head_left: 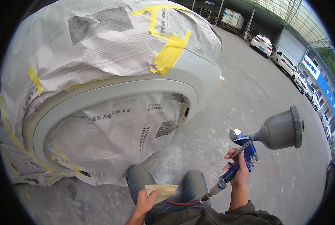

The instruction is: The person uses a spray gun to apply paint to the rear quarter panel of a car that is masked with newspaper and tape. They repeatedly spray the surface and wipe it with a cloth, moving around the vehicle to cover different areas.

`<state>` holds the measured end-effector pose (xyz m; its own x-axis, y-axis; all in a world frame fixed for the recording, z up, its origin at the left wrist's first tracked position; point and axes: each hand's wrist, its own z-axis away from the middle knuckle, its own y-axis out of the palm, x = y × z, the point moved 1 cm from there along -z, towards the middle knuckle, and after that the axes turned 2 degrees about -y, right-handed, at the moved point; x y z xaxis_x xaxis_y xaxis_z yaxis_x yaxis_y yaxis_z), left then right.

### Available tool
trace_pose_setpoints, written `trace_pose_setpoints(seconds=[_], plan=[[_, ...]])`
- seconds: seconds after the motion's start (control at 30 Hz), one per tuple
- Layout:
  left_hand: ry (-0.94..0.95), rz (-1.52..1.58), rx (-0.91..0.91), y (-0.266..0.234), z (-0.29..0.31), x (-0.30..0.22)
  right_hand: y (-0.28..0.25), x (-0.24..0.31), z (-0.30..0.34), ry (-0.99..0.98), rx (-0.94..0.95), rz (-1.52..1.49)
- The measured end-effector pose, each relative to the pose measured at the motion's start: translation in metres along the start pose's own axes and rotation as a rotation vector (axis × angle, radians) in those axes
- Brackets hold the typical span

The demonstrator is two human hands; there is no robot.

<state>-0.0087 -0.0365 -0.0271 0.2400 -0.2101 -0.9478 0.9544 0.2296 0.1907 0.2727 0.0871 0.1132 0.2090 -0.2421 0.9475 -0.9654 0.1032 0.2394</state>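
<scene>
My right hand [240,170] is wrapped round the handle of a blue spray gun [246,148], held up to the right of my knees. A grey paint cup [278,129] is fixed to the gun, and a red air hose [184,203] joins its lower end. Low in front of me, my left hand [145,200] pinches a folded tan cloth or paper [163,191]. Ahead and left stands a car's wheel arch and bumper [137,87] in light grey. Newspaper [88,48] masks the body around it, held with yellow tape [171,52]. More newspaper [115,127] covers the wheel.
The grey concrete floor [227,108] has paint specks. White cars [263,43] stand in a row along the far right, by a building with a blue sign [327,90]. A white box truck [232,18] is parked at the back under a roof.
</scene>
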Motion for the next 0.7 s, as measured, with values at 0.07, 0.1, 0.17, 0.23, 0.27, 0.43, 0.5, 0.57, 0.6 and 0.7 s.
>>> trace_pose_setpoints(seconds=[0.07,0.1,0.17,0.23,0.27,0.43,0.5,0.57,0.6,0.7], plan=[[-0.008,-0.001,0.001,0.002,0.000,0.005,-0.011,-0.002,0.003,0.008,-0.068,0.009],[-0.019,-0.033,-0.004,0.004,0.001,0.004,-0.010,-0.002,0.006,0.014,-0.095,0.017],[-0.043,-0.092,-0.010,0.009,0.003,0.002,-0.011,-0.001,0.013,0.020,-0.070,-0.001],[-0.033,-0.044,0.013,0.015,0.002,0.005,-0.014,-0.001,0.022,0.019,0.038,-0.054],[-0.031,-0.019,0.023,0.018,0.002,0.006,-0.014,-0.001,0.025,0.003,0.118,-0.095],[-0.009,-0.010,-0.004,0.023,0.004,0.000,-0.010,-0.002,0.030,0.031,0.281,-0.196],[-0.029,0.020,-0.041,0.022,0.002,0.008,-0.010,-0.003,0.028,0.049,0.252,-0.187],[-0.050,0.062,-0.073,0.016,-0.001,0.018,-0.009,-0.003,0.027,0.059,0.217,-0.175],[-0.044,0.059,-0.066,0.015,-0.004,0.018,-0.008,-0.001,0.027,0.039,0.226,-0.170],[-0.024,0.018,-0.039,0.014,-0.020,0.015,-0.007,0.000,0.030,-0.001,0.220,-0.130]])
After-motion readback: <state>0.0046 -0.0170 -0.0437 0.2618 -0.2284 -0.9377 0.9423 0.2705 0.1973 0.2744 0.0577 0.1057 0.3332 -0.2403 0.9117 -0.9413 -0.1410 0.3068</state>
